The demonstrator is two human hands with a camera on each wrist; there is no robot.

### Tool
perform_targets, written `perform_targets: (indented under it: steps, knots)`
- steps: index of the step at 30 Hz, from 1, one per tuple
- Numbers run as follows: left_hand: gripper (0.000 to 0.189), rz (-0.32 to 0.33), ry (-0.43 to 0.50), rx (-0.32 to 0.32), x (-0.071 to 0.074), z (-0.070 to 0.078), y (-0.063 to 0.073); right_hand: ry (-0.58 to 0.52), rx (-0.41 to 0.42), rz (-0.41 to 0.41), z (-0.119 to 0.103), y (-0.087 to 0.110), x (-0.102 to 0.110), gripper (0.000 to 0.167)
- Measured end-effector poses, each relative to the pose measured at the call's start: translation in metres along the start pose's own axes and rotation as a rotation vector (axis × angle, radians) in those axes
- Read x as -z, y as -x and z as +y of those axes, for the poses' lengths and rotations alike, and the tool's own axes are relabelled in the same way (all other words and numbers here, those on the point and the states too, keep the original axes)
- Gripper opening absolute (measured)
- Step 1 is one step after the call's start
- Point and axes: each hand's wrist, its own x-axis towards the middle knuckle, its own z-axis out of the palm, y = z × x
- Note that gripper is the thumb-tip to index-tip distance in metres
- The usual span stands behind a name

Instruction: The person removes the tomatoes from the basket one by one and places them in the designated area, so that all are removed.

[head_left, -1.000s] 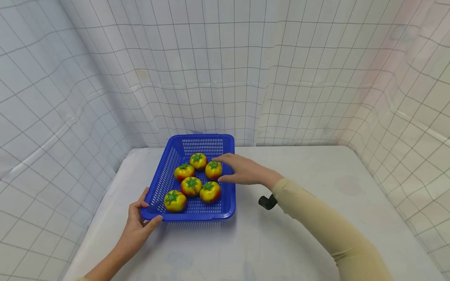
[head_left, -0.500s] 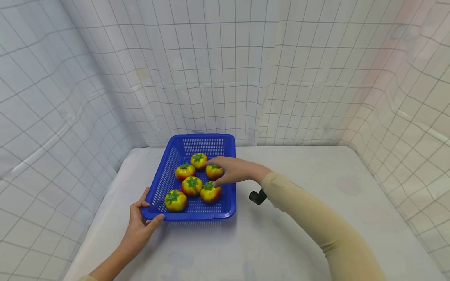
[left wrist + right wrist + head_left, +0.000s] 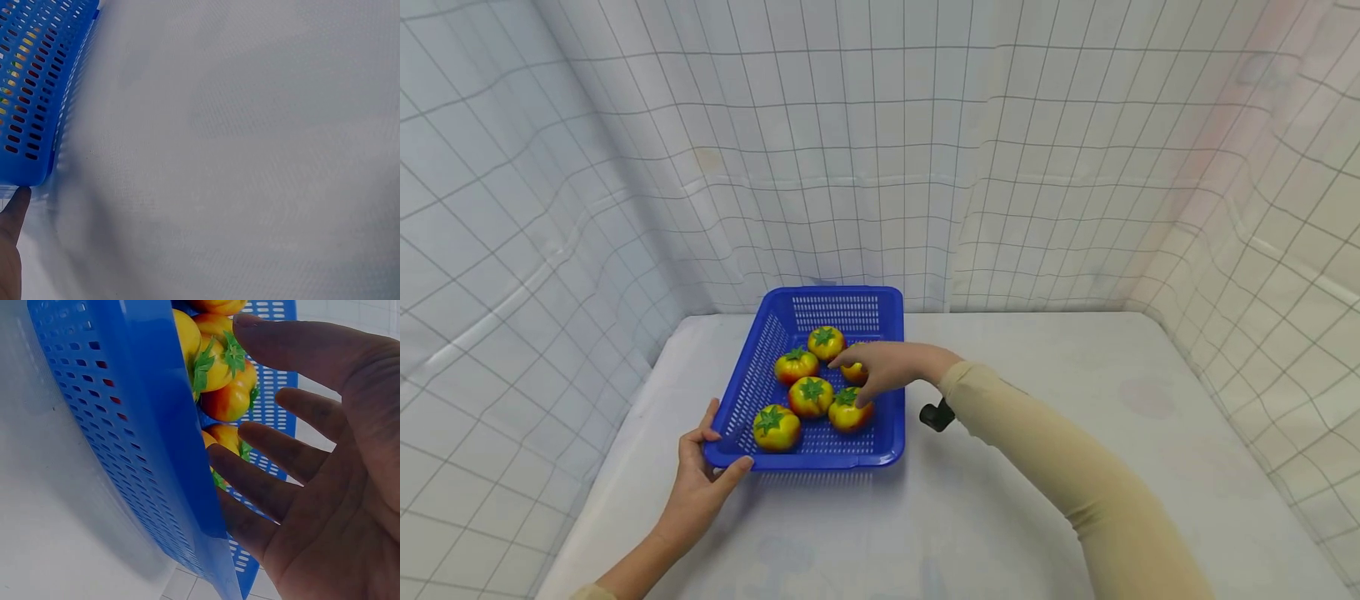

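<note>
Basket (image 3: 820,462) on worktop (image 3: 1045,358), six tomatoes (image 3: 810,400) inside. My left hand (image 3: 695,490) grips its near left corner; my right hand (image 3: 895,362) hangs over right-side tomatoes, fingers (image 3: 282,451) wide.

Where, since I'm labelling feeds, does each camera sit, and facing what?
Head: worn on the head, facing forward and down at a blue perforated plastic basket of round yellow-red fruits; left hand and right hand show.
Left wrist: on that wrist, facing the white tabletop and basket's side; one digit shows.
Right wrist: on that wrist, facing basket's side and fruits; palm and fingers show.
Shared: head and right wrist both show the fruits and right hand.
</note>
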Motion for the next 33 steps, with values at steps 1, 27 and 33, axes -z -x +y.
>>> perform_targets:
  steps: [1, 27, 33]
  knots:
    - [0.044, 0.001, 0.004, -0.004, 0.0, 0.0, 0.0, 0.001, -0.003, -0.005, 0.0, -0.001, -0.001, 0.067]
    - [0.043, -0.029, 0.053, 0.015, 0.005, -0.003, -0.004, 0.117, -0.056, -0.045, 0.0, -0.021, -0.001, 0.062]
    - [0.043, -0.028, 0.071, 0.022, 0.004, -0.005, -0.004, 0.148, -0.066, -0.072, -0.001, -0.027, 0.002, 0.057]
